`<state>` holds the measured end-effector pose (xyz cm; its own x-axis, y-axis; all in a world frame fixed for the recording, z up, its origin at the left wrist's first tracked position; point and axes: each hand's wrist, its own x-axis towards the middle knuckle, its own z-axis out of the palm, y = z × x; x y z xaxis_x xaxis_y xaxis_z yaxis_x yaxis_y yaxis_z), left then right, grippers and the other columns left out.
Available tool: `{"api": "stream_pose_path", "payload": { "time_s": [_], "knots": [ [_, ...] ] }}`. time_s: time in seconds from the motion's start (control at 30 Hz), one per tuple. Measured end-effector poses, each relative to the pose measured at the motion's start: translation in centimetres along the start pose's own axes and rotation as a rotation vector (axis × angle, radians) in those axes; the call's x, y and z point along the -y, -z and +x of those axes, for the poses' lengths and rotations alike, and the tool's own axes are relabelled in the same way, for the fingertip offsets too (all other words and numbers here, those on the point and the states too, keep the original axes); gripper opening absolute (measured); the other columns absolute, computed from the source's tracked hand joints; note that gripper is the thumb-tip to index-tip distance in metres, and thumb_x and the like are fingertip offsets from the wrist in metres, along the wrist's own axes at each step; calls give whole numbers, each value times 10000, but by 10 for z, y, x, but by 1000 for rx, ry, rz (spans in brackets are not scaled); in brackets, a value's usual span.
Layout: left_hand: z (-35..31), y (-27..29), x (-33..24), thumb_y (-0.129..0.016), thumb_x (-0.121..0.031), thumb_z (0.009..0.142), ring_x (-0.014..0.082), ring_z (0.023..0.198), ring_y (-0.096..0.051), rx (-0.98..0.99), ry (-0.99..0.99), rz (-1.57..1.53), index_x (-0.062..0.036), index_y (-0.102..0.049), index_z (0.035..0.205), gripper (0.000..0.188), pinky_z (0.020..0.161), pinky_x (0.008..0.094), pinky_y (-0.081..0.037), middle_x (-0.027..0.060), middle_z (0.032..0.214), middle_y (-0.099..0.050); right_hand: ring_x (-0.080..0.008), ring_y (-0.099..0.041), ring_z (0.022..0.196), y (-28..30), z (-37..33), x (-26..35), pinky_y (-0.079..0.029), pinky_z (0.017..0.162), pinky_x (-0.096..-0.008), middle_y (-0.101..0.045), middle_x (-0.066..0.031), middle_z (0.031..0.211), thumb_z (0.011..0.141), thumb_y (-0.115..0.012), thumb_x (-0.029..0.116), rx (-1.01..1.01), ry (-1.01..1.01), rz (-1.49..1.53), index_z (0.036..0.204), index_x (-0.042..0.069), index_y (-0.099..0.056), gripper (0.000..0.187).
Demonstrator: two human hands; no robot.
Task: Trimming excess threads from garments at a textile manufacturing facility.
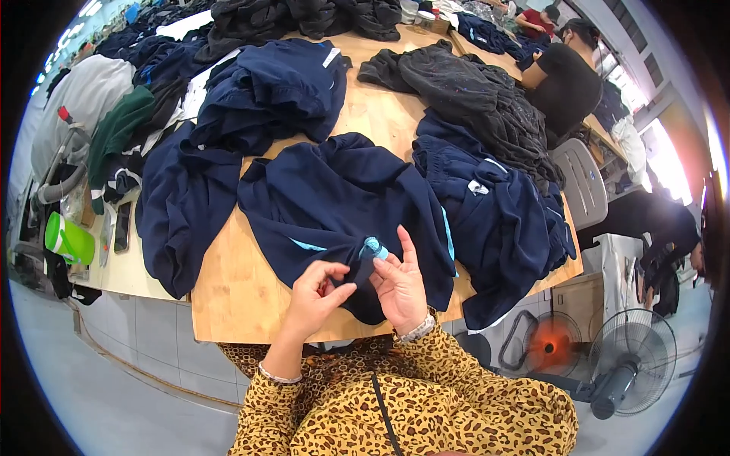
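Navy garment (327,186) narrows toward the counter (236,285) edge below, bare at lower left; right hand (401,289) pinches turquoise trim (371,247); left hand (313,296) curled, grip unclear.

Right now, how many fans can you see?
2: a big grey fan at the lower right, and an orange fan just left of it. Others could be hidden.

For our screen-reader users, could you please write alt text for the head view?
A person's left hand and right hand are over a navy garment on a wooden table, the right one at a bunched light-blue part. Navy clothes and dark grey clothes are heaped around it, with other people beyond.
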<state>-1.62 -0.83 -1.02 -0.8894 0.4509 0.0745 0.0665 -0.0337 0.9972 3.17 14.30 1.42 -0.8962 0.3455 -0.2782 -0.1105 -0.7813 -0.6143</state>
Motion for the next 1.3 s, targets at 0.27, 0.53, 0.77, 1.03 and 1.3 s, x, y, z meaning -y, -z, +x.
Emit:
{"api": "stream_pose_path", "payload": {
  "time_s": [0.27,0.53,0.77,1.03,1.3],
  "knots": [
    [11,-16,-25,-698,-19,787,37,629,-434,-226,-154,144,-6,-668,978,194,561,178,-372,-10,839,-556,-141,-600,979,-2,1,-16,-487,893,-280,-626,-87,1111,863,-560,-71,119,-22,-113,1192,-8,-587,335],
    [13,-15,-13,-692,-18,798,44,663,-472,-236,-159,113,9,-669,904,112,595,183,-404,-9,824,-560,-137,-600,937,-2,4,-22,-484,866,-267,-629,-91,1081,855,-561,-73,95,-24,-119,1196,-31,-572,344],
    [4,-4,-15,-687,-31,796,75,650,-492,-208,-36,96,4,-617,1097,312,595,208,-427,19,790,-555,-123,-602,905,-4,6,-21,-483,850,-263,-639,-63,1037,847,-572,-75,49,-6,-108,1200,-5,-580,360],
    [-3,10,-17,-698,-92,812,101,731,-571,-42,47,147,7,-483,1218,469,676,236,-483,73,873,-633,-102,-600,885,-3,8,-24,-474,836,-236,-644,-54,992,841,-585,-74,51,9,-180,1207,-18,-575,370],
    [2,5,-19,-704,-108,803,146,692,-612,-36,61,188,-5,-480,1099,384,639,271,-491,104,832,-647,-97,-594,899,-4,6,-24,-456,852,-228,-646,-74,1023,847,-581,-66,91,73,-273,1211,-33,-569,366]
  ]
}}
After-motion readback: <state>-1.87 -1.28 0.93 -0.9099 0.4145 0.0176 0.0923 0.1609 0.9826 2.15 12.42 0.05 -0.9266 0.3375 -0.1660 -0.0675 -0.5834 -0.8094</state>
